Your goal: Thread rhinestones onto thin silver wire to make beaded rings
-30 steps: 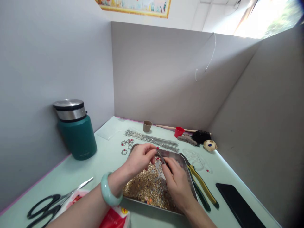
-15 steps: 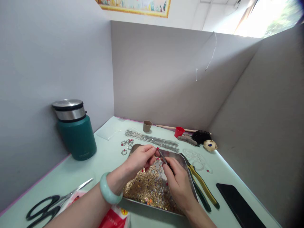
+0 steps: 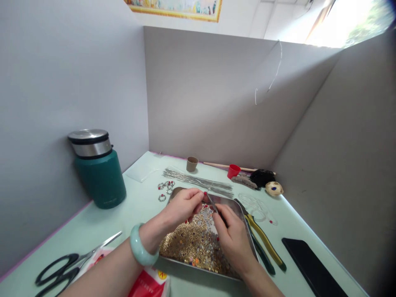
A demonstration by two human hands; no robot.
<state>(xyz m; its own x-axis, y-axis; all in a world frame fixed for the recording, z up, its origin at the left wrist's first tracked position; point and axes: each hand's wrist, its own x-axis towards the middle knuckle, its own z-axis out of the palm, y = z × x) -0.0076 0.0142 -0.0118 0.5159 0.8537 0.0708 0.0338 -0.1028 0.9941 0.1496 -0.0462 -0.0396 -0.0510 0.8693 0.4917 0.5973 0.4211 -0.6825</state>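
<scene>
Over the far part of a metal tray (image 3: 185, 264) of gold and silvery beads, my left hand (image 3: 183, 206) is closed in a pinch on a small piece with a red bead (image 3: 205, 193). My right hand (image 3: 232, 237) is wrapped round a slim, pointed metal tool (image 3: 213, 203). Its tip meets the red bead at my left fingertips. Whether it is tweezers or fine pliers is hidden by my fingers. Several small beaded rings (image 3: 162, 198) with red beads lie left of the tray. A bundle of straight metal wires (image 3: 198, 181) lies behind it.
Green-and-yellow-handled pliers (image 3: 266, 241) lie right of the tray, near a clear coiled cord (image 3: 255, 207) and a black phone-like slab (image 3: 311, 264). Scissors (image 3: 74, 264), a red packet (image 3: 151, 282) and a green flask (image 3: 100, 173) are on the left. Small cups (image 3: 192, 164) stand behind.
My left fingers have curled slightly and shifted a little over the tray. The tool tip stays at the red bead, and both hands keep their grip.
</scene>
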